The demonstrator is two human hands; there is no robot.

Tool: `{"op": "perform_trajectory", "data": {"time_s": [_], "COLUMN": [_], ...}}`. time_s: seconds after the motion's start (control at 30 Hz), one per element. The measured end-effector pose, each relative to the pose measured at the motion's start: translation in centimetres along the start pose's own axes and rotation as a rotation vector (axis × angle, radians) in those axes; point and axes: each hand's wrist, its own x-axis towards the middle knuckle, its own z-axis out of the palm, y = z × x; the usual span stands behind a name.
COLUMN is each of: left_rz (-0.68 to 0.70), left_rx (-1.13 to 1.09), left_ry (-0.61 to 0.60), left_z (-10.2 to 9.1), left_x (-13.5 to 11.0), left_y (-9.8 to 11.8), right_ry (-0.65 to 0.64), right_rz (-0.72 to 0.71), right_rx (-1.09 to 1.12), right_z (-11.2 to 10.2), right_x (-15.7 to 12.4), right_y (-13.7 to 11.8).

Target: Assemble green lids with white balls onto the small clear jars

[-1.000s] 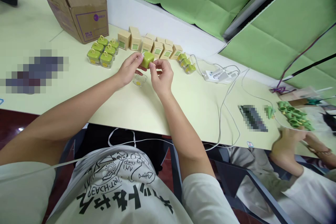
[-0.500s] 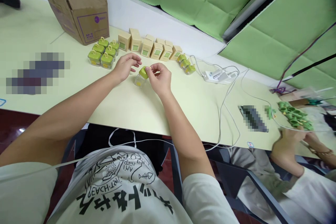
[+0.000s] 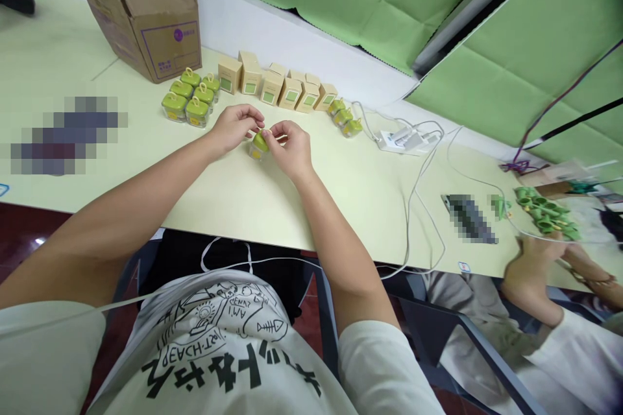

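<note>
Head view: my right hand (image 3: 294, 149) pinches the green lid (image 3: 260, 141) atop the jar (image 3: 255, 154) on the worktop (image 3: 243, 201); my left hand (image 3: 232, 126) curls close, its hold unclear. Nine other jars (image 3: 197, 110) stand lidded; this lid's fit I can't judge.

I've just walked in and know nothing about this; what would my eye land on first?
Probably the right hand touching the green lid of a clear jar mid-table, with the left hand close beside it. Behind stands a row of small tan cartons; to the left, six green-lidded jars cluster near a big brown cardboard box.
</note>
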Motion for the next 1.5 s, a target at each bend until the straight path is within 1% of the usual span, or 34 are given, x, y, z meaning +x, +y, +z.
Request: {"op": "perform_trajectory", "data": {"time_s": [0.23,0.37,0.5,0.8,0.9,0.97,1.1,1.17,1.27,1.33,1.4,1.5], "left_rz": [0.024,0.052,0.064,0.027,0.056,0.105,0.227,0.287,0.376,0.419,0.443,0.438], "left_rx": [-0.015,-0.003,0.016,-0.022,-0.013,0.045,0.236,0.330,0.457,0.561,0.689,0.879], "left_ry": [-0.059,-0.071,-0.078,-0.051,-0.087,-0.151,-0.298,-0.325,-0.293,-0.251,-0.198,-0.134], "left_z": [0.1,0.1,0.1,0.2,0.0,-0.2,0.0,0.3,0.3,-0.1,-0.9,-2.0], "left_x": [0.1,0.2,0.0,-0.1,-0.2,-0.5,-1.4,-1.7,-1.6,-1.1,-0.6,0.2], "left_y": [-0.7,-1.0,-0.9,-0.6,-0.5,-0.3,0.1,0.1,-0.3,-0.6,-0.8,-0.8], "right_ry": [-0.035,-0.043,-0.058,-0.071,-0.074,-0.081,-0.066,-0.060,-0.043,-0.011,0.019,0.034], "right_rz": [0.002,-0.009,0.009,0.035,0.060,0.086,0.115,0.121,0.116,0.103,0.091,0.077], "right_rx": [-0.038,-0.044,-0.074,-0.097,-0.055,-0.011,0.044,0.053,0.038,0.024,0.017,0.015], "right_z": [0.2,0.2,0.4,1.1,1.0,0.9,0.4,0.2,0.0,-0.1,-0.1,0.0], "right_x": [-0.1,-0.1,-0.1,-0.2,-0.2,-0.1,0.0,0.1,0.3,0.4,0.4,0.3], "right_y": [0.3,0.4,0.5,0.7,0.7,0.7,1.1,1.2,1.4,1.4,1.5,1.7]}}
